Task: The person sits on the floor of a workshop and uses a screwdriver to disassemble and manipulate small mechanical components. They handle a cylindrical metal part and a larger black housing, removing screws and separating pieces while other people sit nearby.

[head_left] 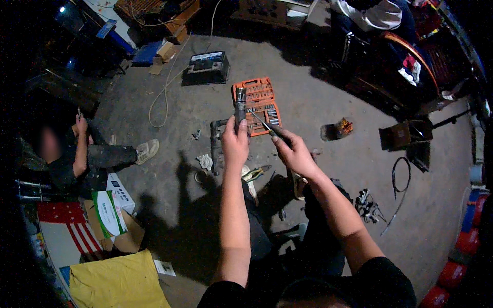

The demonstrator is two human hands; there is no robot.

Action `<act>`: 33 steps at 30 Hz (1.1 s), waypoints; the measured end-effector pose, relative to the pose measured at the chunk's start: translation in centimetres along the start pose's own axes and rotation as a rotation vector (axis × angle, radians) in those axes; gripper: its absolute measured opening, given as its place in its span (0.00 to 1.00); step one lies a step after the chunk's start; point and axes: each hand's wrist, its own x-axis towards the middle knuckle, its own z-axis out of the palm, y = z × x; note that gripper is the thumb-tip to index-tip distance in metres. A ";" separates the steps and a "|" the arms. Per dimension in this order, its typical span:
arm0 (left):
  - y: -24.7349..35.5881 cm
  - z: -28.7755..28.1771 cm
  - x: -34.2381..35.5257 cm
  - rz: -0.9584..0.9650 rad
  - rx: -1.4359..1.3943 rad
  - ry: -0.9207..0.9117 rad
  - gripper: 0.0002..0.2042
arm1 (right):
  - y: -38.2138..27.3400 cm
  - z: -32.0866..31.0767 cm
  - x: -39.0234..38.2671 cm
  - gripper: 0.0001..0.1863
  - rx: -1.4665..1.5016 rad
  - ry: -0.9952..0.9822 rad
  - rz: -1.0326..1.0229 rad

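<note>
My left hand (235,146) is closed round a dark cylindrical part (240,110) with a shiny metal end, held upright in front of me. In my closed right hand (296,155) is a screwdriver (262,122), its thin shaft slanting up and left toward the part; whether the tip touches it I cannot tell. Below and behind them on the floor lies an open orange socket-set case (278,114) with rows of metal pieces, partly covered by my hands. Left of my left hand rests a long dark grey component (216,149). Pliers (257,173) lie near my feet.
A car battery (207,69) stands beyond the case. At left sits another person (82,149), legs stretched toward me. Boxes (110,215) and a yellow cloth (118,280) are at lower left. To the right are a container with orange contents (343,128), a cable (402,179) and tangled wires (368,206).
</note>
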 end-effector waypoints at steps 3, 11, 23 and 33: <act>0.5 -0.1 -0.3 -0.119 0.034 0.022 0.12 | 1.6 1.3 0.4 0.19 -0.238 0.110 -0.265; 0.2 -0.2 -0.3 -0.068 0.083 0.141 0.14 | 2.3 3.4 -0.1 0.17 -0.470 0.167 -0.261; -3.6 -2.0 1.0 -0.173 -0.117 -0.037 0.12 | 0.2 2.0 2.4 0.10 -0.438 0.167 -0.371; -2.2 -0.8 0.5 -0.129 -0.284 0.131 0.15 | 0.4 1.6 1.8 0.13 -0.407 0.042 -0.372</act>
